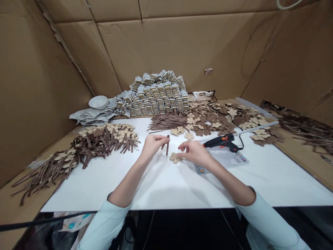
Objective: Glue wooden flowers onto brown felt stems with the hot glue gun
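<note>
My left hand pinches a folded strip of brown leather-like cord between thumb and fingertips, its two ends hanging above the white table. To the right of the strip, a beige five-petal flower lies flat on the tabletop. At its right edge my right hand touches the flower with one fingertip, the other fingers raised apart from it. Beyond that hand a black and orange hot glue gun rests on a clear printed plastic package.
Brown strips with beige flowers are heaped at the left. Loose strips and flower cutouts lie at the back. Behind them rise stacked small pieces, beside a white bowl. Cardboard walls enclose the white table.
</note>
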The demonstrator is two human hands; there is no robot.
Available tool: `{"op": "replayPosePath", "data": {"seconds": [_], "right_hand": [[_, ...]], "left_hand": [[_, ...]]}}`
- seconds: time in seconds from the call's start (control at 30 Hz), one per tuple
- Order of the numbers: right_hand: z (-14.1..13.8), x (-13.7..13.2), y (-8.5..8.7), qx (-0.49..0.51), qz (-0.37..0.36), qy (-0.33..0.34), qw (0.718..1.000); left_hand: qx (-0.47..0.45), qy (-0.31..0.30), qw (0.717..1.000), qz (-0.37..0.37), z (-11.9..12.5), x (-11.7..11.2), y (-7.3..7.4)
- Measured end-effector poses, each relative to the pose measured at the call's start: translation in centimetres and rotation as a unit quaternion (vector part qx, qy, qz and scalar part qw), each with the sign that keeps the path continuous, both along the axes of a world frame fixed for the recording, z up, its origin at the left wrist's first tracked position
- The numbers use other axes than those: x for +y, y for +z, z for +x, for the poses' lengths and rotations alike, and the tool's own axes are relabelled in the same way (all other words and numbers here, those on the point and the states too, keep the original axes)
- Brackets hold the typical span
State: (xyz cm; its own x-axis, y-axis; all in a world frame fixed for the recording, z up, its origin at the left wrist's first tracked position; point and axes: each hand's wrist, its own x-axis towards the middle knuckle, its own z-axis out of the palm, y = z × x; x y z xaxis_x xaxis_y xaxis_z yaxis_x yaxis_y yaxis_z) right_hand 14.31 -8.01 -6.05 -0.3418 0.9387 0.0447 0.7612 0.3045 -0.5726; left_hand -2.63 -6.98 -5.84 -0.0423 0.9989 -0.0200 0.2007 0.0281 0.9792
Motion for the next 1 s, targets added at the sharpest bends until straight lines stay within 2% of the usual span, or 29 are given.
{"op": "replayPosePath", "data": {"seconds": [0.07,0.17,0.27,0.33,0.43,0.5,0.6,0.67,0.7,0.77,0.83,0.9,1.0], "right_hand": [[-0.4,-0.3,-0.6,-0.059,-0.007,0.013,0.998],[-1.0,-0.4,-1.1,-0.122,-0.006,0.024,0.992],[-1.1,-0.3,-0.9,-0.171,0.007,0.011,0.985],[-0.7,-0.5,-0.3,-0.181,0.027,-0.001,0.983],[1.2,-1.8,0.9,-0.140,0.068,-0.037,0.987],[3.5,-3.3,1.6,-0.124,0.071,-0.103,0.984],[8.0,-5.0,1.9,-0.206,0.001,-0.246,0.947],[10.9,-5.1,1.4,-0.239,0.014,-0.315,0.918],[12.0,-4.7,0.9,-0.241,0.054,-0.322,0.914],[13.6,-3.4,0.1,-0.199,0.121,-0.279,0.931],[14.3,-1.9,-0.6,-0.139,0.139,-0.219,0.956],[14.2,-0.6,-1.0,-0.103,0.109,-0.184,0.971],[13.8,0.3,-1.3,-0.076,0.057,-0.170,0.981]], "left_hand": [[-0.046,0.005,0.998,-0.035,-0.5,0.2,0.4],[-0.075,-0.045,0.991,-0.099,-1.0,0.3,0.9],[-0.030,-0.132,0.980,-0.144,-1.0,0.3,0.9],[0.046,-0.211,0.964,-0.156,-1.0,0.1,0.7],[0.191,-0.312,0.926,-0.092,-0.9,-0.4,0.8],[0.263,-0.358,0.896,-0.018,-0.8,-0.7,1.0],[0.319,-0.412,0.853,0.040,-0.5,-1.1,1.2],[0.345,-0.428,0.834,0.053,-0.1,-1.2,1.1],[0.356,-0.431,0.827,0.060,0.1,-1.3,1.0],[0.377,-0.430,0.817,0.073,0.5,-1.5,0.8],[0.379,-0.432,0.814,0.083,0.8,-1.7,0.7],[0.347,-0.452,0.817,0.086,1.0,-1.8,0.8],[0.276,-0.474,0.831,0.088,0.8,-1.5,1.0]]}}
